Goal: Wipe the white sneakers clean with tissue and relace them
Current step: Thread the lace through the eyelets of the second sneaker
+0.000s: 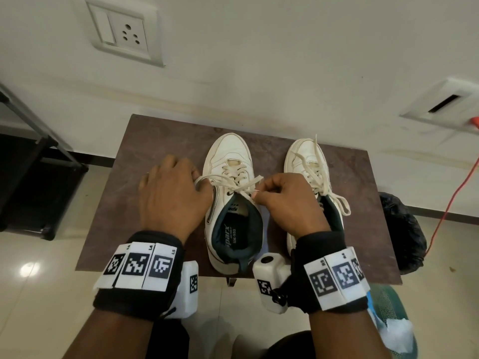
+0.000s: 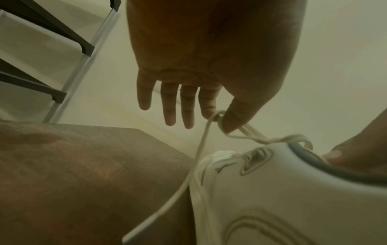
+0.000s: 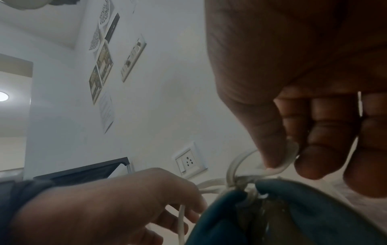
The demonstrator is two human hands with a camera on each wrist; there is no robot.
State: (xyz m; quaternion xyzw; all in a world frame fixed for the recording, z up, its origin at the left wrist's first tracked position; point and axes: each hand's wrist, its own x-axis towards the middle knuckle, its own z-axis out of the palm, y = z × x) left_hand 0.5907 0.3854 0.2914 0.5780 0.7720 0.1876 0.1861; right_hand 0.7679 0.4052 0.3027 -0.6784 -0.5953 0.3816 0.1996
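Observation:
Two white sneakers stand side by side on a small brown table point(image 1: 160, 141). The left sneaker point(image 1: 228, 156) has a dark teal lining, and its cream lace point(image 1: 228, 178) is crossed over the tongue. My left hand point(image 1: 198, 177) pinches a loop of that lace between thumb and forefinger point(image 2: 217, 119), with the other fingers point(image 2: 169, 106) straight. My right hand point(image 1: 258, 190) pinches the other loop just above the collar point(image 3: 280, 164). The right sneaker point(image 1: 303, 154) stands laced, its loose ends trailing over its side.
A black bag point(image 1: 404, 229) sits at the table's right edge beside an orange cable point(image 1: 451, 198). A green basket with white tissue point(image 1: 396, 330) is at lower right. A black rack point(image 1: 39, 177) stands at the left. A socket plate point(image 1: 121, 35) is on the wall.

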